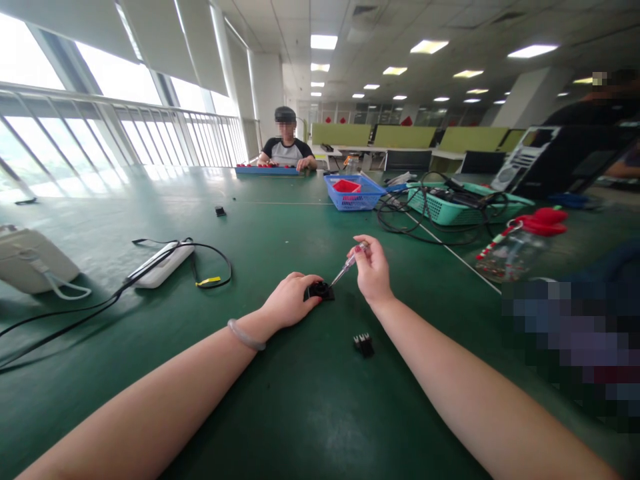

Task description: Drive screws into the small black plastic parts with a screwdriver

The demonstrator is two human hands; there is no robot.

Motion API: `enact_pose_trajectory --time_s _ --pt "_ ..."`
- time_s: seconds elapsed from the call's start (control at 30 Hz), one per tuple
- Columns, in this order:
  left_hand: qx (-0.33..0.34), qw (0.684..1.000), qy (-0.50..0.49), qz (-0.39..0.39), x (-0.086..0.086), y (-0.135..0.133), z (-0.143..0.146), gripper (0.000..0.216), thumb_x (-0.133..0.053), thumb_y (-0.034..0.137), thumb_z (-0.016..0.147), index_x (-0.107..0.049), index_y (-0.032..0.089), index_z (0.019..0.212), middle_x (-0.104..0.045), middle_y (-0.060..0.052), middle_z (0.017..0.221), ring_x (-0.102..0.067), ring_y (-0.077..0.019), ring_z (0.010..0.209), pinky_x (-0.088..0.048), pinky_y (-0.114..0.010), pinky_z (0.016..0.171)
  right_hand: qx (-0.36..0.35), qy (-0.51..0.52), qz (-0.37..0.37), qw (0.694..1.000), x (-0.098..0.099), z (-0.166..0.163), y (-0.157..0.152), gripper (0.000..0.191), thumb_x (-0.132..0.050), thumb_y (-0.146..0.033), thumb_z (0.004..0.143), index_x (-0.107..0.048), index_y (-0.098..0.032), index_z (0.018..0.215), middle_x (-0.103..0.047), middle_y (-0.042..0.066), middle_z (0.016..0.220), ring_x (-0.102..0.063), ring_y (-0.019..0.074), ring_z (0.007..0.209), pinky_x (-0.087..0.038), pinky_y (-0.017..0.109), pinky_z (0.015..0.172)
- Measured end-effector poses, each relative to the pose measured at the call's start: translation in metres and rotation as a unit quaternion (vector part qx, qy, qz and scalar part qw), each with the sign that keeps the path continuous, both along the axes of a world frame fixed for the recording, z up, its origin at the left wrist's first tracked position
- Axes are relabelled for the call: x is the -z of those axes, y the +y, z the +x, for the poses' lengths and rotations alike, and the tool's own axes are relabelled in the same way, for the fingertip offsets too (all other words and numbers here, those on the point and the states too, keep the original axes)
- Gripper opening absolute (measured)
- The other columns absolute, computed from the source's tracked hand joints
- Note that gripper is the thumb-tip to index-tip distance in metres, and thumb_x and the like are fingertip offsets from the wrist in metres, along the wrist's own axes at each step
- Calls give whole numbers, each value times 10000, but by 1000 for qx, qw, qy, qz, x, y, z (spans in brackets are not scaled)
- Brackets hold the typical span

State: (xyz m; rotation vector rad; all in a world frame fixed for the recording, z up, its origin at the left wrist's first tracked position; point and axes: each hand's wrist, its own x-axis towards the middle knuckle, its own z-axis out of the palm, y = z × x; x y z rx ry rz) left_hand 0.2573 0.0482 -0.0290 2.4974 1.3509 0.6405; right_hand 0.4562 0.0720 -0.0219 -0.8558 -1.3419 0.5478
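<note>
My left hand [290,298], with a pale bangle at the wrist, grips a small black part [320,291] against the green table [310,407]. Its thumb and fingers close around the left side of the part, hiding some of it. My right hand [373,270] holds a screwdriver [346,268] with a clear handle, tilted down to the left. The screwdriver's tip meets the right side of the black part, though whether it sits in a screw is too small to tell. Nearer to me lies a black block with metal prongs [364,345].
A power strip [165,265] and black cable lie left, beside a cream case [35,260]. Ahead stand a blue basket [355,200] and a green basket [450,212] with tangled cables. A red-capped bottle [520,247] is at right. A person [286,143] sits across the table.
</note>
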Motion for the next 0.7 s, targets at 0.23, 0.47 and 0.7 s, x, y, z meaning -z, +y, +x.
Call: enact_pose_trajectory --time_s 0.23,0.47,0.7 --pt "3 1000 -2 1 1 1 0 414 -603 343 818 -596 250 1221 -667 -68 1120 -557 -250 1128 -449 -390 1009 6 -134 17 991 -7 -4 -6 238 -565 -380 891 -559 -264 1098 -590 4 836 -600 156 741 -491 266 707" --pt "7 1000 0 9 2 1 0 433 -626 337 798 -594 245 1220 -669 -68 1116 -560 -254 1117 -453 -388 999 31 -230 83 969 -13 -10 -16 225 -559 -328 899 -550 -229 1101 -618 13 837 -580 135 669 -482 266 679" --pt "-3 1000 1 3 5 3 -1 441 -637 357 800 -591 279 1231 -657 -67 1121 -561 -258 1121 -455 -395 998 62 -53 32 996 -3 -7 -8 175 -481 -354 938 -482 -221 1050 -568 -28 685 -541 118 542 -457 237 540"
